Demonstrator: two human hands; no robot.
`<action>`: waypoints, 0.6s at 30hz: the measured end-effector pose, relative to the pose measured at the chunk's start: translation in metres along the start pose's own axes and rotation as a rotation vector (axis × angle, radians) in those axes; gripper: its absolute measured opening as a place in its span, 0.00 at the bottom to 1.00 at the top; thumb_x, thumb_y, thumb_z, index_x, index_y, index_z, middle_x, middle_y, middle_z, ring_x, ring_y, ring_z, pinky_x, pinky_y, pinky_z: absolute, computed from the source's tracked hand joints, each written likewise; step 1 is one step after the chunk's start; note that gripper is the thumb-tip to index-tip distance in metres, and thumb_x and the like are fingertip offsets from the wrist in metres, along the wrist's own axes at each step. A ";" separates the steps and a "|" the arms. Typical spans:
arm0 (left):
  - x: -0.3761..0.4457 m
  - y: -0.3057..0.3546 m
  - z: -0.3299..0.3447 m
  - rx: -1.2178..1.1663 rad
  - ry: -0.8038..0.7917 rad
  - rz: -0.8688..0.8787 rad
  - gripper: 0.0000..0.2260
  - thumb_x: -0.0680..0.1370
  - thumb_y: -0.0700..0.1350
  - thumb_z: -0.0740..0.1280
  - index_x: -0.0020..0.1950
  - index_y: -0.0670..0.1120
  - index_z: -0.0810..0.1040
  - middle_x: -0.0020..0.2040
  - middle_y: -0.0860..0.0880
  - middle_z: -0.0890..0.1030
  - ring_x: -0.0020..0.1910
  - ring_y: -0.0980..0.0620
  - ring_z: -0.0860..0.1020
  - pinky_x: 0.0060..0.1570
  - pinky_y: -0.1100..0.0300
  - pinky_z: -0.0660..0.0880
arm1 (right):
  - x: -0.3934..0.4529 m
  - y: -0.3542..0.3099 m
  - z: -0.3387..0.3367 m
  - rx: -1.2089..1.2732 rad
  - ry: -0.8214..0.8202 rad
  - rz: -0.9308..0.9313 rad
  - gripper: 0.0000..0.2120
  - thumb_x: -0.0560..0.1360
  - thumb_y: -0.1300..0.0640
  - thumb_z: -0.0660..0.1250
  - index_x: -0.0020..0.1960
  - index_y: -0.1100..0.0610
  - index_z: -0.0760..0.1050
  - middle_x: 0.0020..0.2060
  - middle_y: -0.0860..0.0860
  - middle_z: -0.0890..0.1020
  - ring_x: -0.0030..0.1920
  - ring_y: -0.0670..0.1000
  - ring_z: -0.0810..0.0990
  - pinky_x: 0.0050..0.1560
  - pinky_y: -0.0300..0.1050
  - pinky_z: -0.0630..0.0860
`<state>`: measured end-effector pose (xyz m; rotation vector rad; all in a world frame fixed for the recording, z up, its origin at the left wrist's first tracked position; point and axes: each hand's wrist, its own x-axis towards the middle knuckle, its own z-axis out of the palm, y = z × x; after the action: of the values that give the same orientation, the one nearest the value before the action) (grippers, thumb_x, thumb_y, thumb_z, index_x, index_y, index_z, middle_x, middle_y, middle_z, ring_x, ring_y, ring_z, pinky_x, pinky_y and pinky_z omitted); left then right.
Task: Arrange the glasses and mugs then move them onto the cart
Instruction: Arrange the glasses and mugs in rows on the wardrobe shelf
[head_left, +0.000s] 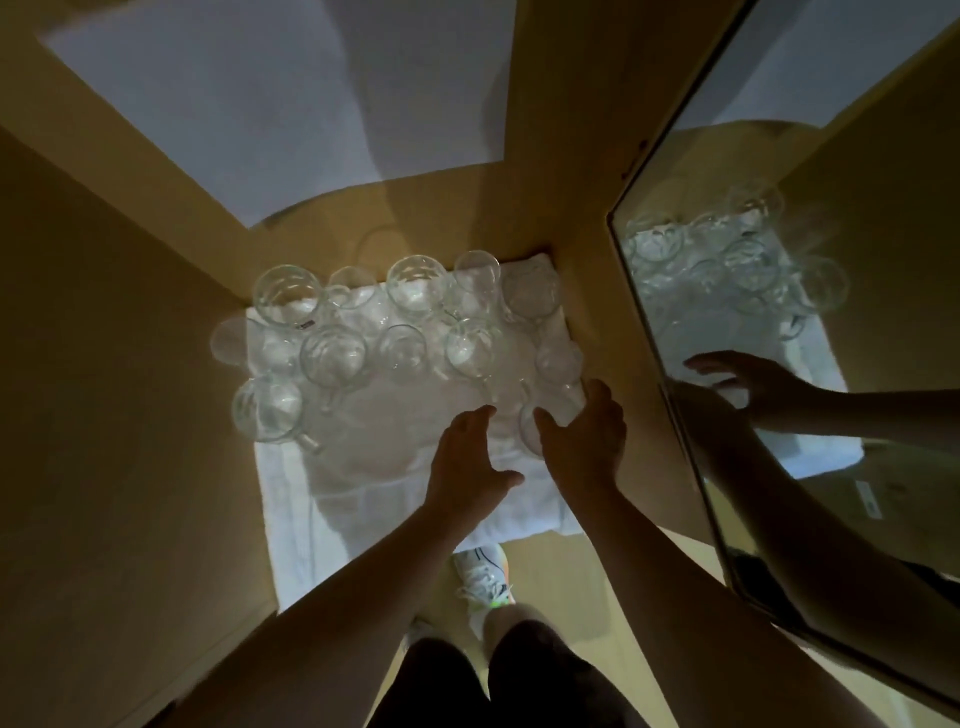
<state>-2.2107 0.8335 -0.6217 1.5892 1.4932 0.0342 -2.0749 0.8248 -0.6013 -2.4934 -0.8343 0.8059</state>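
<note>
Several clear glasses and mugs (332, 353) stand on a white towel (374, 467) inside a beige wooden niche. They crowd the towel's back half, among them a handled mug (267, 410) at the front left. My right hand (582, 431) curves down over a clear glass (529, 434) at the right front, thumb on its near side and fingers on its far side. My left hand (467, 457) hovers just left of that glass with fingers stretched forward and thumb out, holding nothing. The cart is not in view.
A mirror (779, 312) on the right wall reflects the glasses and my right arm. Beige side walls (104, 364) close the niche in on both sides. My legs and a white shoe (480, 577) show below the shelf's front edge.
</note>
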 end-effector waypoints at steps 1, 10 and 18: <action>0.006 -0.005 0.010 -0.007 -0.009 -0.001 0.43 0.70 0.52 0.79 0.80 0.51 0.61 0.76 0.50 0.66 0.75 0.49 0.65 0.70 0.57 0.64 | 0.007 0.001 0.007 0.011 0.010 0.022 0.40 0.72 0.49 0.77 0.76 0.60 0.63 0.70 0.61 0.72 0.68 0.63 0.72 0.66 0.56 0.72; 0.046 -0.017 0.067 -0.125 0.041 0.080 0.57 0.62 0.56 0.84 0.82 0.52 0.54 0.80 0.51 0.62 0.78 0.51 0.61 0.73 0.54 0.65 | 0.066 0.008 0.047 0.027 0.076 0.078 0.53 0.64 0.47 0.83 0.80 0.56 0.57 0.76 0.57 0.66 0.74 0.60 0.67 0.70 0.54 0.69; 0.064 -0.015 0.078 -0.201 0.076 0.108 0.55 0.59 0.58 0.83 0.80 0.54 0.59 0.76 0.54 0.69 0.74 0.52 0.68 0.68 0.49 0.72 | 0.077 0.010 0.057 0.145 0.121 0.011 0.45 0.63 0.52 0.84 0.75 0.55 0.67 0.69 0.53 0.76 0.68 0.56 0.74 0.66 0.48 0.70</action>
<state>-2.1604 0.8370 -0.7103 1.5171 1.4128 0.3000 -2.0558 0.8768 -0.6807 -2.3936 -0.6961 0.6863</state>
